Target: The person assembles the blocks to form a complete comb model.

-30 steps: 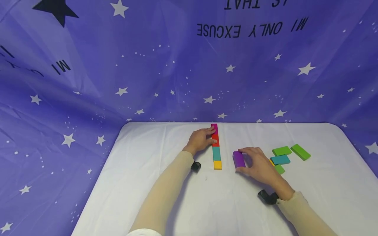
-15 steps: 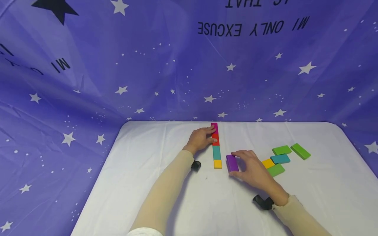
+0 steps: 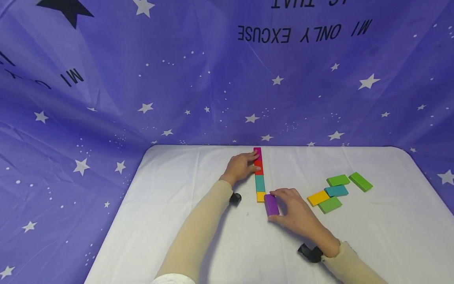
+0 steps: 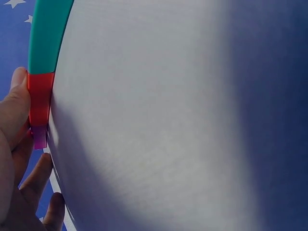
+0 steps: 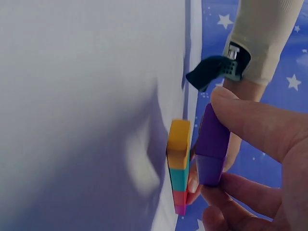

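In the head view a straight row of blocks stretches toward the table's far edge: a yellow block (image 3: 260, 197) nearest, then a teal block (image 3: 260, 183), a red block (image 3: 259, 170) and a magenta block (image 3: 258, 150). The left hand (image 3: 239, 167) lies beside the row's far half, its fingertips touching the magenta and red blocks. Between thumb and fingers, the right hand (image 3: 298, 213) pinches a purple block (image 3: 271, 205) by its ends, just right of the yellow one. The right wrist view shows this purple block (image 5: 211, 144) raised off the white surface.
Right of the right hand lie loose blocks: a yellow one (image 3: 318, 198), a blue one (image 3: 336, 191), and green ones (image 3: 330, 205), one set apart (image 3: 361, 182). The white-covered table (image 3: 177, 169) ends at a purple star-patterned cloth (image 3: 213, 79).
The right hand has carried the purple block left and nearer the body, up to the row's near end. More of the loose yellow block shows. The left hand has stayed put.
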`<state>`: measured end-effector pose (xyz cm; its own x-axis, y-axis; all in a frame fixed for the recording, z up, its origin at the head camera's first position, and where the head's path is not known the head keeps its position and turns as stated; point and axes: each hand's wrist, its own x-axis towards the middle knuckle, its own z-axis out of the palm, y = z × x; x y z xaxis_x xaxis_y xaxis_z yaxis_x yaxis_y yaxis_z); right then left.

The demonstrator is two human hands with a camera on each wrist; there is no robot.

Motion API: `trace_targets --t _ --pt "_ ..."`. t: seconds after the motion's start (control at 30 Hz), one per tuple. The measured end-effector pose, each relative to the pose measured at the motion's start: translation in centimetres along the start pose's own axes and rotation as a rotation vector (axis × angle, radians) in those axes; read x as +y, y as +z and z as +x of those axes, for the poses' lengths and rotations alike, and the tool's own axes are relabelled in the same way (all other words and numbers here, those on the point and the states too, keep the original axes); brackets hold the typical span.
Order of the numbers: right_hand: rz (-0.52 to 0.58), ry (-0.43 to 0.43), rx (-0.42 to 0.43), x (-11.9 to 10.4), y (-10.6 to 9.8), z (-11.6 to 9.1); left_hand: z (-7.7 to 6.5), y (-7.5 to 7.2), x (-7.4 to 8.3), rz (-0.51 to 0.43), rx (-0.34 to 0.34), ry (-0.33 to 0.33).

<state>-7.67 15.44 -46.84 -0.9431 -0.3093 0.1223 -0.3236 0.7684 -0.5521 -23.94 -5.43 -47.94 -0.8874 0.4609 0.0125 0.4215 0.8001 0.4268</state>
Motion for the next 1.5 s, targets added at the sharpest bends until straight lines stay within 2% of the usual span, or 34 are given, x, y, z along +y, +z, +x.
trace_targets --t 0.33,0.67,1.03,1.5 --pt "0.009 -0.039 0.004 -0.8 0.8 -0.6 0.0 0.1 -0.1 -0.018 0.020 0.003" --pt "0.005 -0.043 -0.009 -1.4 1.7 -0.7 0.0 0.2 -0.2 -0.013 0.024 0.013" --pt "-0.011 0.008 -0.070 -1.8 2.1 -0.4 0.1 0.3 -0.2 -0.015 0.021 0.008" --pt "-0.039 0.026 -0.076 -1.7 2.7 0.0 0.0 0.2 0.0 -0.016 0.027 0.009"
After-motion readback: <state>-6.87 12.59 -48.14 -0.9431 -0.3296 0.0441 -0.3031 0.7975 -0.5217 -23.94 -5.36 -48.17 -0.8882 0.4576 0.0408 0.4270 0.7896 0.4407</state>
